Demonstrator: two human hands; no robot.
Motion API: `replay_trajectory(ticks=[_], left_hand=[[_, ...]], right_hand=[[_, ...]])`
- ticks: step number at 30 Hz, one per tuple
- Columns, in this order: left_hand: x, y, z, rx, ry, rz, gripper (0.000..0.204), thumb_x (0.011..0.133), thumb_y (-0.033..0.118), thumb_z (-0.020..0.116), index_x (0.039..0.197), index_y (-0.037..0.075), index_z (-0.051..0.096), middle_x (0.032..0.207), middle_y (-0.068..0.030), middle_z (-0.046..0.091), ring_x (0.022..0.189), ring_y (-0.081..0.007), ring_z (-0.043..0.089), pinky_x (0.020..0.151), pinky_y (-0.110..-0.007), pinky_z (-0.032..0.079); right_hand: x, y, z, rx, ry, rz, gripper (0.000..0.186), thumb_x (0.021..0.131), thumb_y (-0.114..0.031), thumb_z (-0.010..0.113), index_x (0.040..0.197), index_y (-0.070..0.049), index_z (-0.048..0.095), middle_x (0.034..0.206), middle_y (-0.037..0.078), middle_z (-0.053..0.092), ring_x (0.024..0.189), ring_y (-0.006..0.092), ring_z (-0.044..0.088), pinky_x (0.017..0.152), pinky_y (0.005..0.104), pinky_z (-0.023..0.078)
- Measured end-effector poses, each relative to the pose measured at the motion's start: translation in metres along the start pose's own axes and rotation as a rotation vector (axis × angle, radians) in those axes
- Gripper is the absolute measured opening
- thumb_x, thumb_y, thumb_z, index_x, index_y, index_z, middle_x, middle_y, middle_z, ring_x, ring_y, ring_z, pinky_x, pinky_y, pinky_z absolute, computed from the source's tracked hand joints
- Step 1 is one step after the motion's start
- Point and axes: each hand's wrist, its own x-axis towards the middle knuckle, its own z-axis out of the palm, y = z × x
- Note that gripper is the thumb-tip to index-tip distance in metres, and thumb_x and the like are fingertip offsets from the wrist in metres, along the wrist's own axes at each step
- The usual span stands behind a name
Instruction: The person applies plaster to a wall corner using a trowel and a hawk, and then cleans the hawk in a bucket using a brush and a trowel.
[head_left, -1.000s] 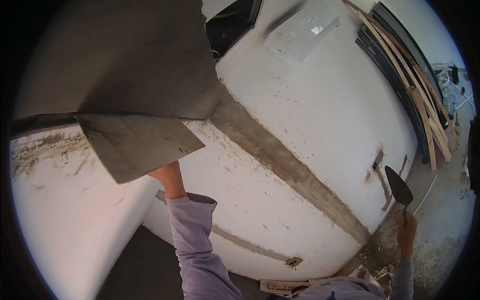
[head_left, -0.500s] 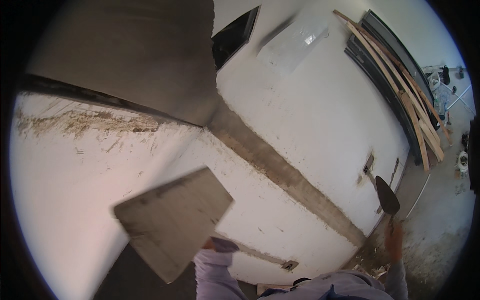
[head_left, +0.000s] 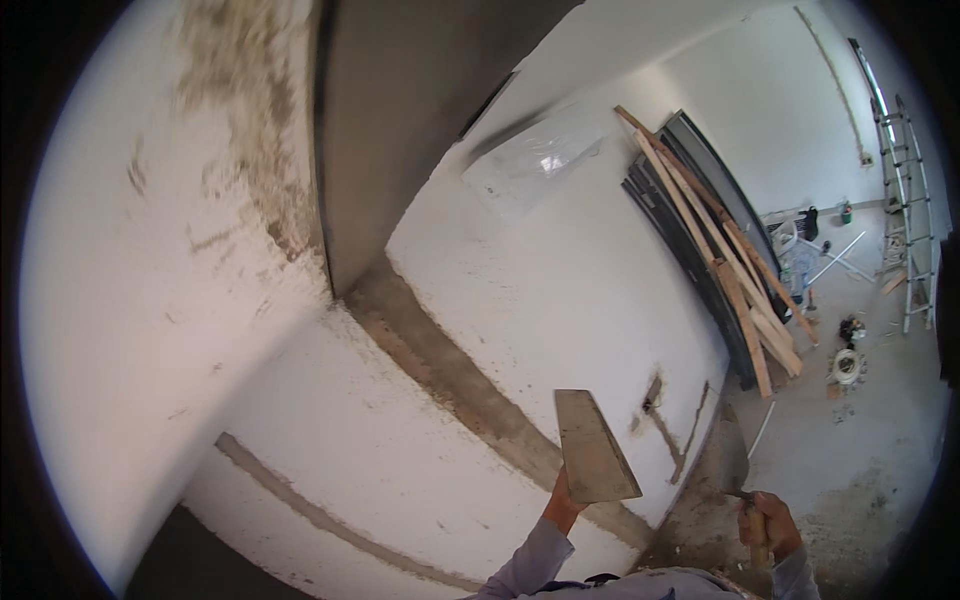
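My left hand [head_left: 566, 503] is closed on a flat grey plasterer's hawk [head_left: 594, 452], gripping it from behind. The board stands steeply tilted in front of the wall, and its visible face bears no heap of mortar. To its right, my right hand [head_left: 776, 522] wraps round the wooden handle of a trowel [head_left: 734, 458]. The grey trowel blade points upward and stands apart from the hawk. Behind the hawk, a wide strip of brown-grey mortar [head_left: 470, 393] runs diagonally down the white wall [head_left: 520, 290].
Long wooden boards [head_left: 740, 290] and dark panels [head_left: 690, 265] lean on the wall. A ladder [head_left: 908, 215] stands far right. On the floor lie a white coil [head_left: 846, 367] and crossed white strips [head_left: 838, 262]. A grey plastered surface [head_left: 400, 110] juts out at upper left.
The view has turned, bringing more floor and the ladder into sight. My left hand has brought the hawk rightward, closer to the trowel, and tilted it more steeply. Both hands keep their tools.
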Motion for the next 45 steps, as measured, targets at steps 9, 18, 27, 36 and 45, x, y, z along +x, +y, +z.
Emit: replay_trajectory(ticks=[9, 18, 27, 36, 45], left_hand=[[0.05, -0.048, -0.006, 0.009, -0.126, -0.235, 0.041, 0.095, 0.03, 0.053, 0.126, 0.004, 0.05, 0.117, -0.0119, 0.06, 0.097, -0.0246, 0.064, 0.081, -0.037, 0.055], [0.052, -0.065, -0.049, 0.085, -0.102, -0.392, 0.04, 0.094, 0.029, 0.053, 0.125, 0.004, 0.051, 0.116, -0.0121, 0.061, 0.097, -0.0249, 0.064, 0.082, -0.037, 0.054], [0.071, -0.087, -0.075, 0.098, -0.085, -0.477, 0.039, 0.093, 0.028, 0.054, 0.124, 0.004, 0.051, 0.116, -0.0123, 0.061, 0.098, -0.0252, 0.063, 0.082, -0.037, 0.054], [0.095, -0.116, -0.071, 0.112, -0.156, -0.566, 0.039, 0.092, 0.026, 0.055, 0.123, 0.003, 0.052, 0.115, -0.0125, 0.061, 0.098, -0.0255, 0.063, 0.083, -0.037, 0.053], [0.119, -0.144, -0.047, 0.154, -0.338, -0.651, 0.038, 0.091, 0.025, 0.056, 0.122, 0.003, 0.053, 0.114, -0.0128, 0.061, 0.099, -0.0258, 0.063, 0.083, -0.037, 0.052]], right_hand=[[0.03, 0.012, 0.05, 0.094, -0.167, 0.056, 0.05, 0.094, -0.043, 0.044, 0.093, 0.005, 0.058, 0.061, 0.009, 0.055, 0.042, 0.0176, 0.048, 0.039, 0.0303, 0.041], [0.039, 0.037, 0.07, -0.049, 0.023, 0.227, 0.048, 0.097, -0.041, 0.038, 0.098, 0.002, 0.059, 0.057, 0.005, 0.055, 0.041, 0.0143, 0.05, 0.035, 0.0272, 0.04], [0.028, 0.018, 0.091, -0.019, -0.005, 0.114, 0.05, 0.098, -0.038, 0.045, 0.106, 0.01, 0.056, 0.064, 0.007, 0.05, 0.043, 0.0127, 0.048, 0.033, 0.0264, 0.042], [-0.055, 0.042, 0.037, -0.667, 0.364, 0.109, 0.032, 0.094, -0.03, 0.053, 0.096, 0.001, 0.058, 0.068, 0.01, 0.052, 0.054, 0.0184, 0.052, 0.049, 0.0341, 0.043], [-0.065, 0.081, 0.128, -1.666, 0.786, -0.532, 0.031, 0.075, -0.015, 0.072, 0.101, -0.005, 0.059, 0.088, 0.009, 0.058, 0.073, 0.0283, 0.061, 0.059, 0.0377, 0.049]])
